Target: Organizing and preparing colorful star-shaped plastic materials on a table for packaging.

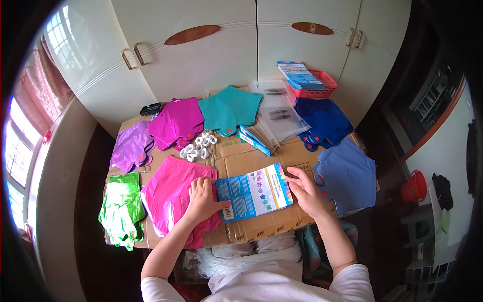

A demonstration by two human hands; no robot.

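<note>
Hands flat and open, gripping nothing; left hand (202,197) presses pink foil balloon (168,194); right hand (305,191) touches blue printed card (254,192) between them

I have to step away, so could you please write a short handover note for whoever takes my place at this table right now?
Left hand: open, flat on the pink foil stack, fingertips at the blue printed card.
Right hand: open, resting at the card's right edge; nothing gripped.
The card lies flat on the cardboard top.
Laid out: green, purple, magenta, teal, dark blue and light blue stacks, white rings, clear bags.
No bagged set is visible; how much remains, I cannot tell.
</note>
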